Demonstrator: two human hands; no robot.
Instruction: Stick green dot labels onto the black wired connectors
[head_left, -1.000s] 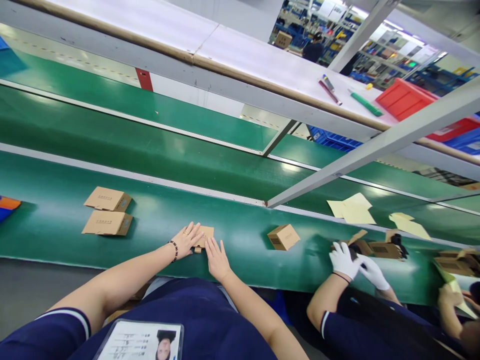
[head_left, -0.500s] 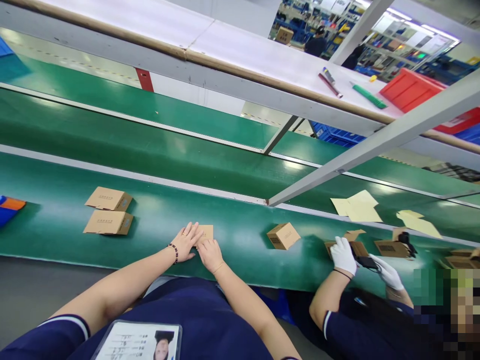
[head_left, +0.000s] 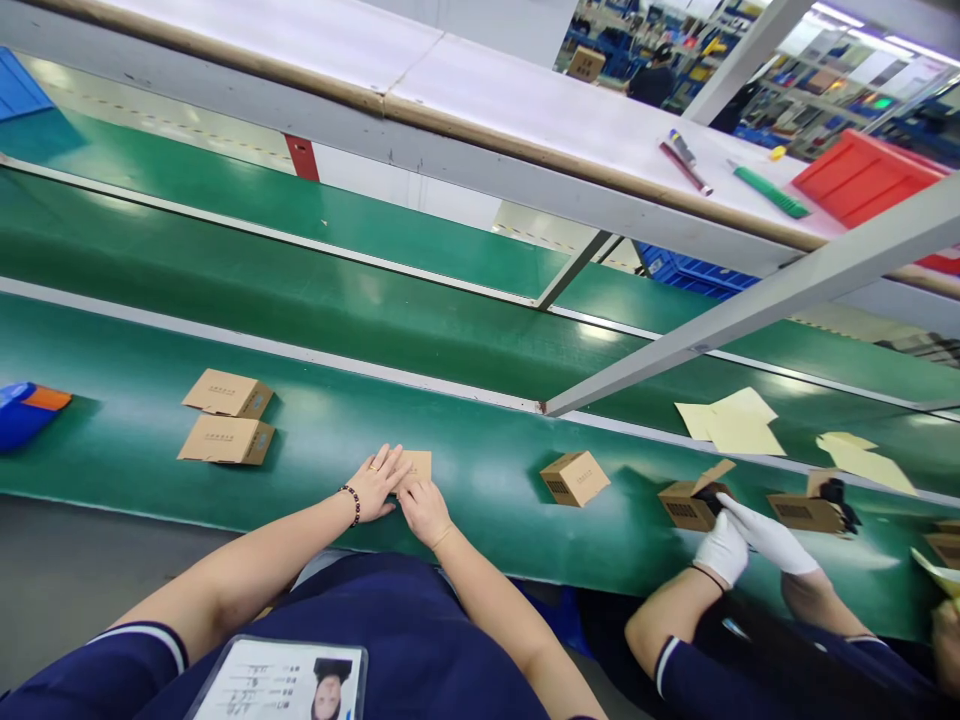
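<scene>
A small brown cardboard box lies on the green work surface in front of my body, largely covered by both hands. My left hand rests on its left part with the fingers stretched out, a ring on one finger and a beaded bracelet at the wrist. Curled at the box's near edge, the fingers of my right hand grip it. What lies beneath the fingers is hidden. Off to the left stand two closed cardboard boxes, a far one and a near one. Another closed carton sits to the right.
At right, a co-worker's white-gloved hands are at an open box; another open box stands beyond. Yellowish sheets lie behind. A slanted metal post rises to a shelf. A blue object lies far left.
My hands stay on the box almost unmoved. The co-worker's gloved hands have come together at the open box, where a black item now sits. The view has shifted slightly.
</scene>
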